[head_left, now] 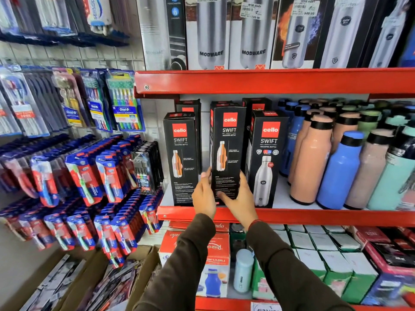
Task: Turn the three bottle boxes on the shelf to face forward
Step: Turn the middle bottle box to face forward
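Cardboard: black printed carton, stiff at the corners, with flat panels that would probably dent under a hard squeeze.
Middle box (228, 151): stands on the red shelf (314, 215) between the left box (180, 158) and the right box (267, 158), raised or tipped a little so its top sits higher than theirs; it shows a side panel with a small cutaway bottle and fine print.
Right box: just right of the middle box, showing the large steel bottle picture, which I judge to be the front face.
Left box: just left of the middle box, showing the same side-panel artwork, so likely not yet turned.
Left hand (203, 198): pressed on the lower left edge of the middle box, fingers (205, 176) lying up along that edge and closed against it.
Right hand (241, 198): wrapped over the lower right edge of the middle box, thumb across the printed face, fingers behind it; together the two hands clamp the carton between them.
Weight: probably moderate, a steel bottle inside, so tall and top-heavy once lifted.
Surface: glossy print, likely somewhat slippery under dry skin.
Where to hold: low on the two opposite vertical edges, as now, where the card is stiffest and the twist stays controlled.
Risk: loose bottles (312, 162) right of the right box and more boxes behind the middle box leave little room for swinging corners.
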`<act>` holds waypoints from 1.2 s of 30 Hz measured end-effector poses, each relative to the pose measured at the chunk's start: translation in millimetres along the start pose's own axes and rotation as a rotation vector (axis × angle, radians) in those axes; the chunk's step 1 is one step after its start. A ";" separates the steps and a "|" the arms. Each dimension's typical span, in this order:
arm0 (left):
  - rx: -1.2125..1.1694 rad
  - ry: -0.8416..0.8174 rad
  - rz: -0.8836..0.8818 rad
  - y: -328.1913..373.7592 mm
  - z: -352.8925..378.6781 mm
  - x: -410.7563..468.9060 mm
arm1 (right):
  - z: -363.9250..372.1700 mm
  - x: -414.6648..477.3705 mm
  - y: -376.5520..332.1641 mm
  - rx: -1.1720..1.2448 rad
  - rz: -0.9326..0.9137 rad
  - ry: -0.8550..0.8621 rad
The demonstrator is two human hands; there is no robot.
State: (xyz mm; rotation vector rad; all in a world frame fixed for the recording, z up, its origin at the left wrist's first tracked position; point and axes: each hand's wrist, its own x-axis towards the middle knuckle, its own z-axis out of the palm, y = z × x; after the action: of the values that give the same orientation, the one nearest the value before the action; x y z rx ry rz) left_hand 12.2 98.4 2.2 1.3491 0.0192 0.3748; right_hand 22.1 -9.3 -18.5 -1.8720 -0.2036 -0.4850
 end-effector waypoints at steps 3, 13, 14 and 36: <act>-0.025 0.037 0.022 2.0 0.4 -4.7 | -0.4 2.8 -1.0 -0.015 0.010 0.018; -0.069 0.070 0.061 -6.6 0.5 -4.5 | 2.2 13.4 -5.9 -0.038 0.026 0.142; -0.048 0.052 0.072 -6.7 1.5 -2.4 | 2.3 14.2 -6.3 -0.036 0.023 0.142; 0.195 -0.008 0.083 -10.7 14.3 21.6 | -1.7 15.5 1.9 -0.194 0.003 -0.011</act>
State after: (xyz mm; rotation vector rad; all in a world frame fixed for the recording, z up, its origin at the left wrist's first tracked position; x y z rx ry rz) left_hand 38.5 88.9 -0.3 1.5475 -0.0077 0.4461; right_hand 36.3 -13.1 -13.1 -2.0638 -0.1654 -0.5069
